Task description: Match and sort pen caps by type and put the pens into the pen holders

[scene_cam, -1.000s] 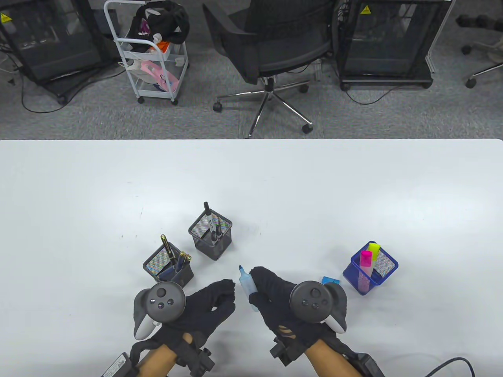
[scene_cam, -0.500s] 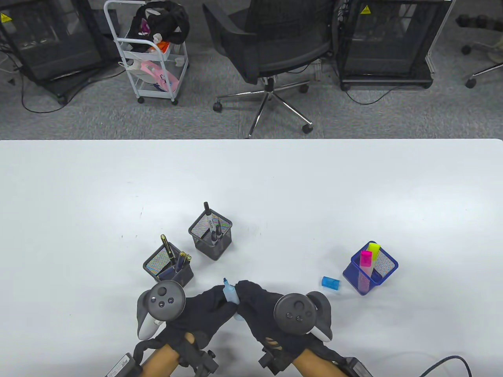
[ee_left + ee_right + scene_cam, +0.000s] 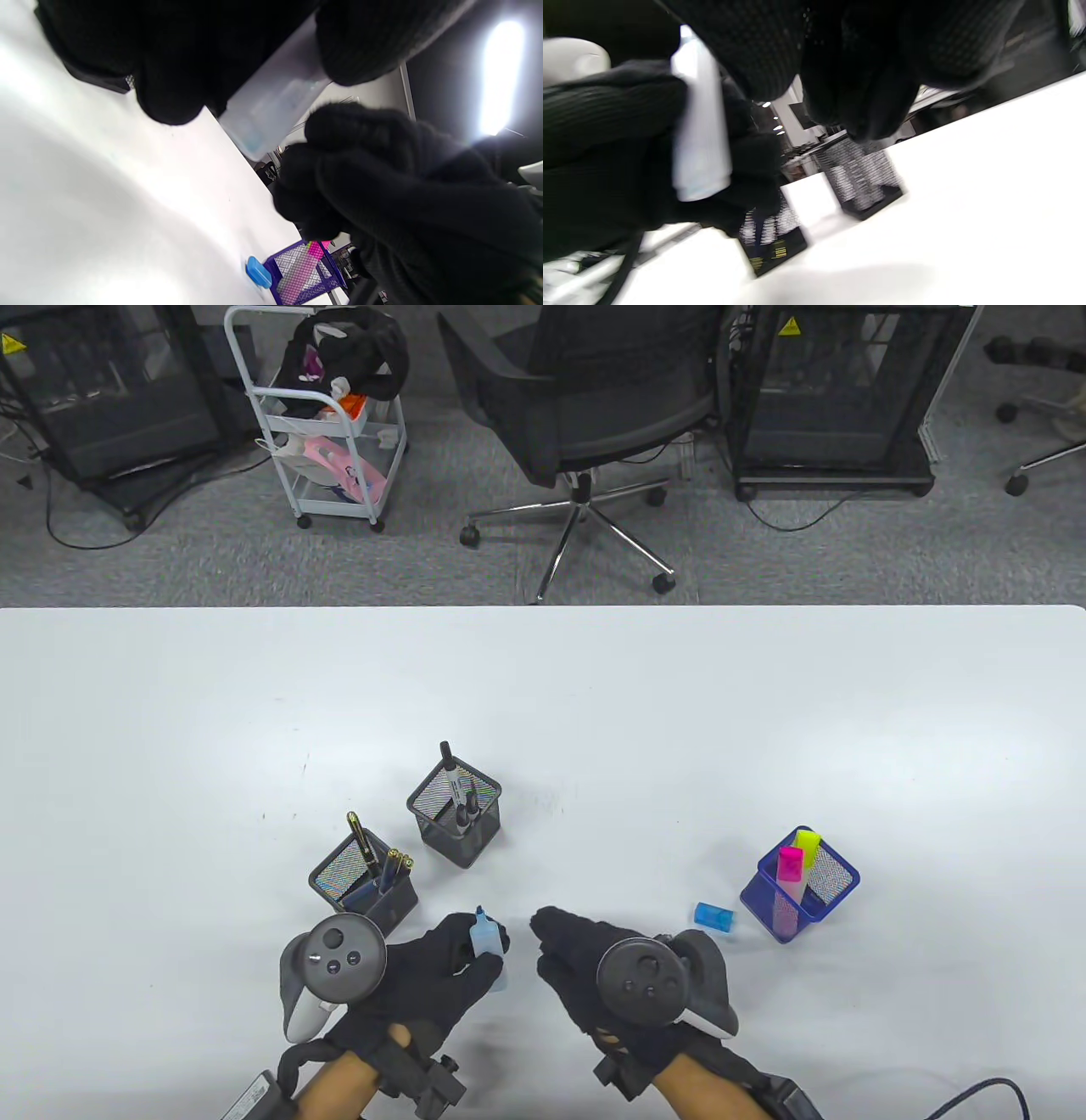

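My left hand (image 3: 462, 963) grips an uncapped light-blue highlighter (image 3: 486, 940), tip pointing away from me, near the table's front edge. The left wrist view shows its pale barrel (image 3: 275, 106) between my thumb and fingers. My right hand (image 3: 556, 942) hovers just to the right of it, fingers relaxed and holding nothing. The blue cap (image 3: 713, 916) lies on the table right of that hand, beside the blue mesh holder (image 3: 836, 891). A pink highlighter (image 3: 790, 874) and a yellow one (image 3: 808, 844) stand in that holder.
Two black mesh holders stand left of centre: one with gold-clipped pens (image 3: 361, 882), one with black markers (image 3: 454, 810). The white table (image 3: 594, 704) stretches far beyond them. An office chair (image 3: 585, 398) and a cart (image 3: 327, 415) stand behind the far edge.
The highlighter passed from my right hand to my left. My right hand let go and drew slightly right; my left hand now carries the pen a little to the left.
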